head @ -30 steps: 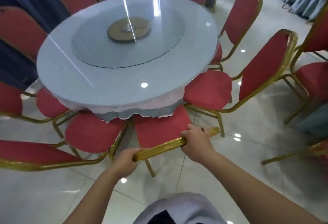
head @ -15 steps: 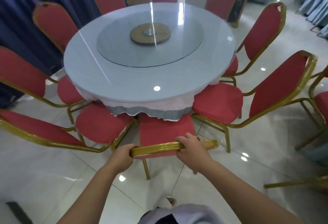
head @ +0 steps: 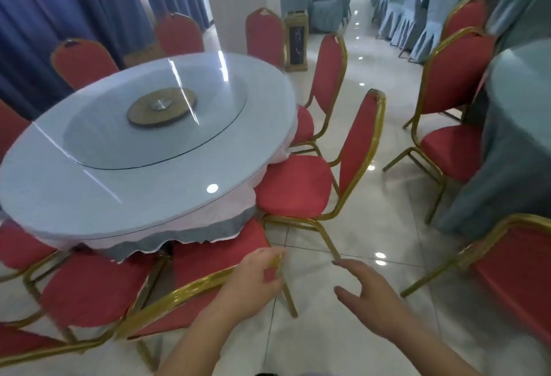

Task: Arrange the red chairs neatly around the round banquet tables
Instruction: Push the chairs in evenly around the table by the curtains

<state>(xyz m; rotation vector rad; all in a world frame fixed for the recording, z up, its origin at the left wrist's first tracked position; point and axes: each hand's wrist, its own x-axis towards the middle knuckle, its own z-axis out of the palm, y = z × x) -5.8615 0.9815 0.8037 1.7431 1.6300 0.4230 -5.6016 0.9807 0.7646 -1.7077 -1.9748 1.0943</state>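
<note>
Directly below me, the red-upholstered banquet chair with a gold metal frame [head: 208, 259] stands with its seat tucked under the round, glass-topped banquet table [head: 89, 197], so its back lines up with the table's edge. My left hand [head: 253, 280] curls over the backrest's top rail to steady it. My right hand [head: 366, 295] hangs free, fingers spread, holding nothing. Right of the table, a matching red chair [head: 298, 191] sits angled outward, probably due for straightening.

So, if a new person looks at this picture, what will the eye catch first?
First the round table with its glass turntable, at the left, ringed by red chairs. Then the two hands at the bottom: the left hand rests on the nearest chair, the right hand hangs open beside it.
</note>
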